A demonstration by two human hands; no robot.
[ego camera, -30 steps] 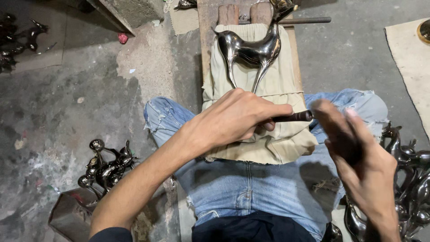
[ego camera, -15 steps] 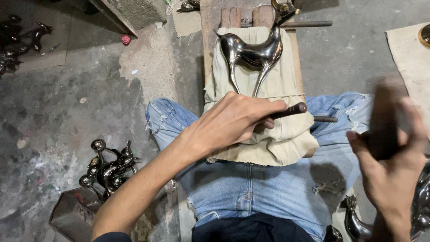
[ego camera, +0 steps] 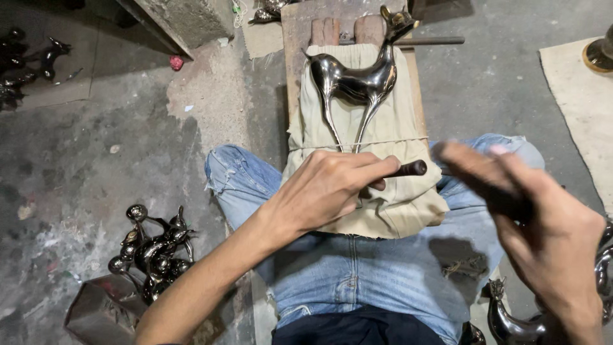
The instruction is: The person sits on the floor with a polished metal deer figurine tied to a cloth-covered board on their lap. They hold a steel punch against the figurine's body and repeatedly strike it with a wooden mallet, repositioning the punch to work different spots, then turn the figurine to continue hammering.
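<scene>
A heap of dark metal figurines [ego camera: 150,255] lies on the floor at far left. The left hand [ego camera: 322,188] is curled around a dark-handled tool [ego camera: 408,168] lying crosswise, its end pointing right, over the cloth-wrapped board [ego camera: 357,191] bearing a shiny deer figurine [ego camera: 361,80], head away and legs toward the person. The right hand [ego camera: 543,223] is blurred, fingers together gripping a dark tool [ego camera: 491,191].

right hand [ego camera: 543,223]: motion-blurred, held object unclear; dark rod [ego camera: 408,169]: mostly hidden under left hand [ego camera: 325,188]; metal figures [ego camera: 549,306], near right: cut by edge

Dark metal figurines [ego camera: 150,252] heaped on the concrete floor [ego camera: 96,160]
</scene>
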